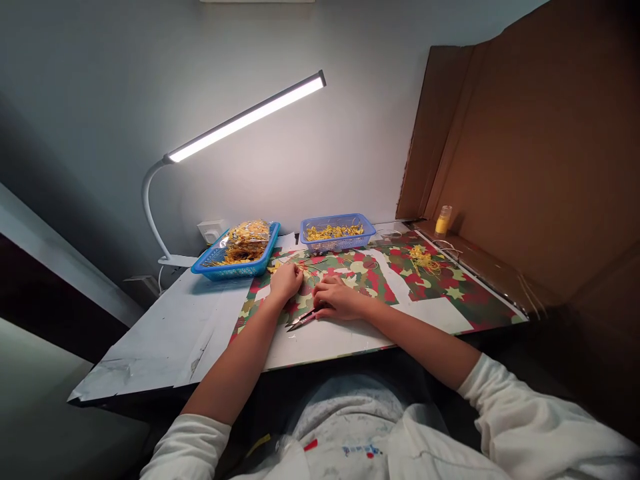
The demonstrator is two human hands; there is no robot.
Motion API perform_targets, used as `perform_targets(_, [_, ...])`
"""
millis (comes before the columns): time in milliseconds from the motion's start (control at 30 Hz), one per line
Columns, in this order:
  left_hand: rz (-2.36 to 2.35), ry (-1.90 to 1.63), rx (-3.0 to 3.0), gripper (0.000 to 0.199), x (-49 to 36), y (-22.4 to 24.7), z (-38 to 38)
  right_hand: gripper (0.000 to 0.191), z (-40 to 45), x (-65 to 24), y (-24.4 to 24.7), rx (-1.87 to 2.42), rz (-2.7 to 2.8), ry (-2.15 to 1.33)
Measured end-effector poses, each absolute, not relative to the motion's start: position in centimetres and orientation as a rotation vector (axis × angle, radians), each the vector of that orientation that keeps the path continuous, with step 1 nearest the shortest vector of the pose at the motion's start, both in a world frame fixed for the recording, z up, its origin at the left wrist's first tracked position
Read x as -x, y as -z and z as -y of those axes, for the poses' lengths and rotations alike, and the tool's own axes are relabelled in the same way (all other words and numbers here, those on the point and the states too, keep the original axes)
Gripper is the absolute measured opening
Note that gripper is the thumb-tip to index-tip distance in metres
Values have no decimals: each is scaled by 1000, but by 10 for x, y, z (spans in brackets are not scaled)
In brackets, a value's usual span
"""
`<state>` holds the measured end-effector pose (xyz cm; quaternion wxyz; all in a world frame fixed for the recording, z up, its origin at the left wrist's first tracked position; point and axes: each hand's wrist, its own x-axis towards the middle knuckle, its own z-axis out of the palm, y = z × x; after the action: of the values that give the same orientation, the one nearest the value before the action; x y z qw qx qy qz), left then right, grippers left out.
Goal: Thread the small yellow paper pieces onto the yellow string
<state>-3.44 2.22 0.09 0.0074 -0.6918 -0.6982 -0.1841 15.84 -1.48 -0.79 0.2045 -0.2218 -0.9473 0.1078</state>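
My left hand (286, 281) is closed in a pinch over the patterned tabletop. Thin yellowish cords (313, 266) stick out by its fingertips, and a bit of yellow shows just behind the hand. Close by on the right, my right hand (339, 298) is wrapped round a pair of thread snips (301, 321), their pointed blades facing left and low over the white sheet. The fingers of the right hand partly cover the handles. Exactly how the cord sits in the left fingers is too small to make out.
A blue basket (235, 269) with yellow pieces and a clear bag stands back left. A violet-blue basket (337, 243) of yellow corded pieces is behind my hands. Yellow cords (424, 260) lie to the right, near a small yellow-filled bottle (443, 220). A lamp (245, 119) hangs above; cardboard (525, 147) walls the right.
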Motion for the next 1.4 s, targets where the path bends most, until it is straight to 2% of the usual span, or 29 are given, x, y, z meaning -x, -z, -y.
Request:
perform_targets(167, [2218, 1037, 2156, 18, 42, 1, -32, 7, -8, -182, -5, 876, 2342, -329])
perform_targets(333, [2055, 1579, 2010, 19, 41, -4, -29, 10, -53, -240, -8, 1556, 1953, -203])
perform_targets(500, [1878, 1776, 2057, 22, 33, -9, -22, 20, -75, -276, 9, 2064, 1653, -97])
perform_targets(633, [1877, 1687, 2119, 22, 29, -8, -21, 21, -75, -278, 14, 2155, 1607, -109])
perform_targets(867, [1938, 1456, 2121, 21, 31, -5, -24, 25, -71, -272, 9, 2007, 1565, -67])
perform_targets(1167, [1573, 638, 2555, 18, 18, 4, -21, 18, -70, -268, 7, 1950, 1527, -162])
perform_targets(1400, [1609, 548, 2546, 14, 6, 6, -28, 14, -67, -263, 3, 1883, 1556, -131])
